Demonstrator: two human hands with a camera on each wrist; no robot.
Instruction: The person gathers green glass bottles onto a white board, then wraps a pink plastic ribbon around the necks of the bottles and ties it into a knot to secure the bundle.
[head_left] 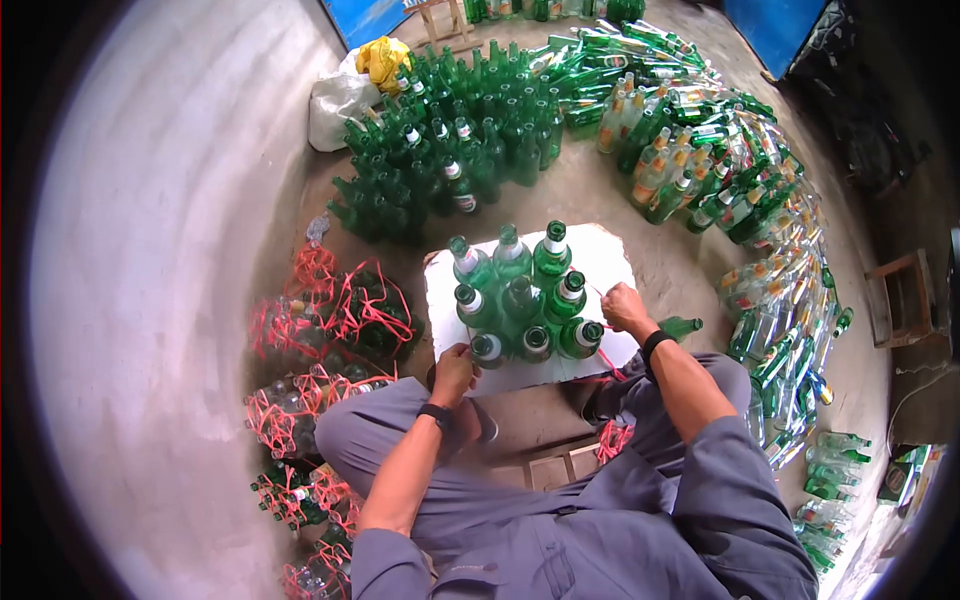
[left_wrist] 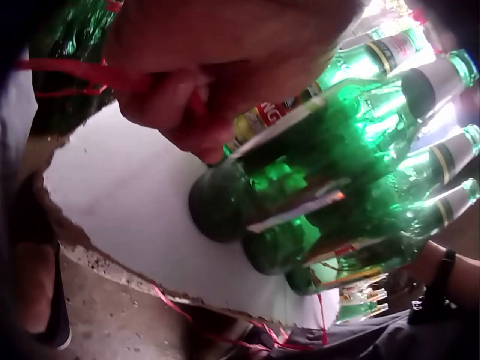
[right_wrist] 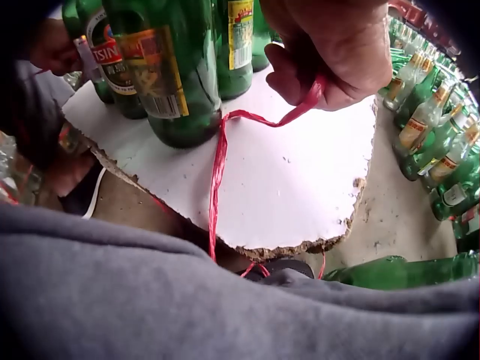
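Several green bottles stand upright in a tight group on a white board. At the group's lower left, the left hand grips a red plastic strip with curled fingers, close to a bottle base. To the right of the bottles, the right hand pinches red strip, which runs past the base of a bottle and down over the board's edge. How the strip passes behind the bottles is hidden.
Tied bundles of bottles lie along the left wall. Many green bottles stand beyond the board, and a long pile of bottles curves down the right. One bottle lies beside the right knee.
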